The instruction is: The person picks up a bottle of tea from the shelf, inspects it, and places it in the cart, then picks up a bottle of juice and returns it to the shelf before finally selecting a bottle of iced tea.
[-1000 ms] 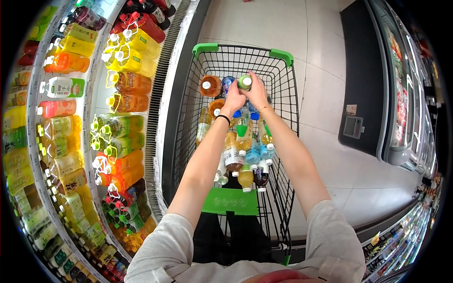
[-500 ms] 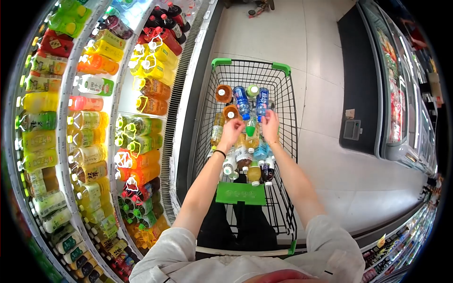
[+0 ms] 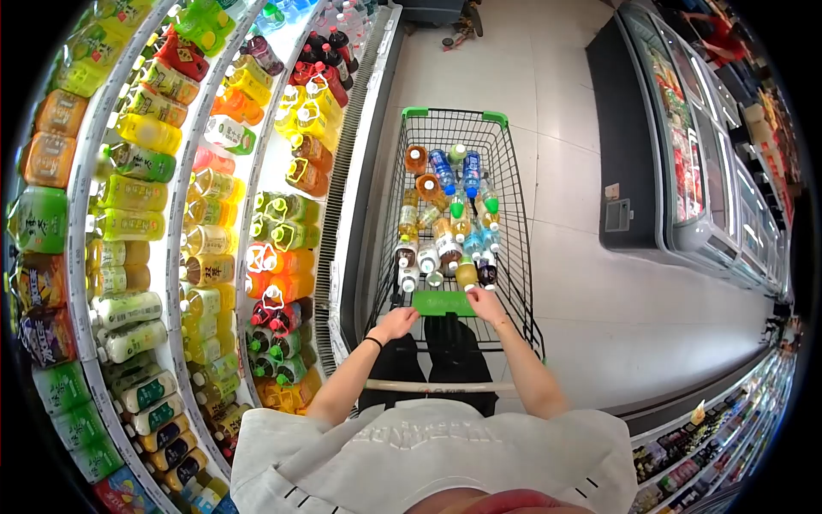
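My left hand hovers by the left end of the green panel on the shopping cart, fingers curled together and nothing visible in them. At the panel's right end is my right hand, its fingers also curled in, just below a yellowish bottle; whether it touches the panel is hard to tell. Inside the wire cart lie several drink bottles. Among them are two blue-labelled bottles, one on the left and one on the right, and amber bottles farther left.
Stocked drink shelves run along my left, close beside the cart. A chest freezer stands to the right across the tiled floor. More shelves line the lower right. The cart's pale handle bar crosses near my body.
Both hands have drawn back from above the bottles toward my body, down to the green panel. The view has shifted, showing more of the left shelves. The bottles now lie uncovered.
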A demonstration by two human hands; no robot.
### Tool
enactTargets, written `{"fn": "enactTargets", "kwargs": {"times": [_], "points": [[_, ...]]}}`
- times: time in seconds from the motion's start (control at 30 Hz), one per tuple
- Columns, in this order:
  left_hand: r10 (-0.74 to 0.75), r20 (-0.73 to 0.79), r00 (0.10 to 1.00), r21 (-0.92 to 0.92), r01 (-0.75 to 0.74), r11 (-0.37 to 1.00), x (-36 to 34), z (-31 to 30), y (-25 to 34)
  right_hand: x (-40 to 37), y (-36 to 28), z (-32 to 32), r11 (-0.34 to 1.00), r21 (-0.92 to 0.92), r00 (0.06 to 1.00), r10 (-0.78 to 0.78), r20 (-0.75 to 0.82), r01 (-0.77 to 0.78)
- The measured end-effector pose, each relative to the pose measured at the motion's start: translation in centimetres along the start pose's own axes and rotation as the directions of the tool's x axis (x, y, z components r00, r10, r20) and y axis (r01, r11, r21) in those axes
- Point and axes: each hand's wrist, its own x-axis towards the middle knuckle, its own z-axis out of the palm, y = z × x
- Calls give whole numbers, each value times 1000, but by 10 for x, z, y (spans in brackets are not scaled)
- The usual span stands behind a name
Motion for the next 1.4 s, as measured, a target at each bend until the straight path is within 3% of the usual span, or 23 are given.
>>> {"fn": "enactTargets", "kwargs": {"times": [0.03,0.13,0.17,0.23,0.27,0.33,0.43,0.5,0.57,0.6,0.67,0.7,0.73,0.77,0.9,0.93,1.0,1.03,1.1,1.17,1.23,1.33,1.4], "points": [[-1,3,1000,2,1,1000,-13,5,-3,-18,-2,5,998,-65,999,-15,-50,12],[328,-125,936,440,-244,864,-34,22,-13,-65,-6,27,983,-184,991,-21,-136,-5],[293,-144,945,353,-228,908,-34,23,-14,-72,-6,30,983,-184,990,-21,-138,-5],[247,-41,968,279,-226,933,-38,20,-9,-80,-11,29,950,-301,996,-78,39,86],[250,-45,967,282,-227,932,-39,18,-6,-77,-15,30,962,-273,998,17,60,0],[75,49,996,270,-85,959,-39,16,1,-75,-22,31,953,-301,996,46,73,-22],[101,191,976,285,-153,946,-38,6,3,-75,-22,30,943,-326,991,98,91,-64],[79,249,965,256,-145,956,-38,5,3,-77,-19,31,961,-266,995,89,47,-73],[-21,255,967,114,-9,993,-36,9,3,-76,-16,30,966,-253,997,68,42,-55],[-21,259,966,113,-8,994,-32,5,9,-78,-24,27,962,-261,997,81,11,-75],[-156,323,933,311,51,949,-30,-6,31,-76,-39,21,959,-267,995,101,-13,-101],[-160,328,931,311,54,949,-24,-15,44,-68,-45,16,954,-283,990,68,-124,-101],[-179,261,949,363,75,929,-18,-23,57,-59,-47,11,948,-300,973,34,-230,-104],[-193,192,962,414,99,905,-7,-29,64,-46,-48,3,948,-299,974,40,-225,-108],[99,-90,991,92,-91,992,84,-39,41,47,-26,-26,981,-192,967,-88,-240,41],[82,-134,988,20,-80,997,100,-50,53,65,-34,-38,986,-166,968,-33,-250,-9],[51,-219,974,-153,-86,984,152,-62,56,116,-24,-52,979,-197,941,-121,-317,60],[5,-271,963,-241,-73,968,179,-64,55,136,-27,-63,985,-173,952,-76,-298,25],[-46,-383,923,-306,-80,949,231,-72,54,188,-35,-77,990,-142,960,-39,-277,-1],[4,-416,909,-247,-117,962,275,-90,68,237,-22,-83,980,-159,924,-171,-341,123],[-140,-432,891,-559,-143,816,338,-101,69,299,-8,-91,979,-157,930,-173,-325,127],[-135,-554,821,-519,-214,828,398,-110,58,358,2,-91,979,-128,928,-192,-319,158],[-240,-449,861,-744,-211,633,425,-115,56,388,2,-98,983,-56,932,-182,-313,173]]}}
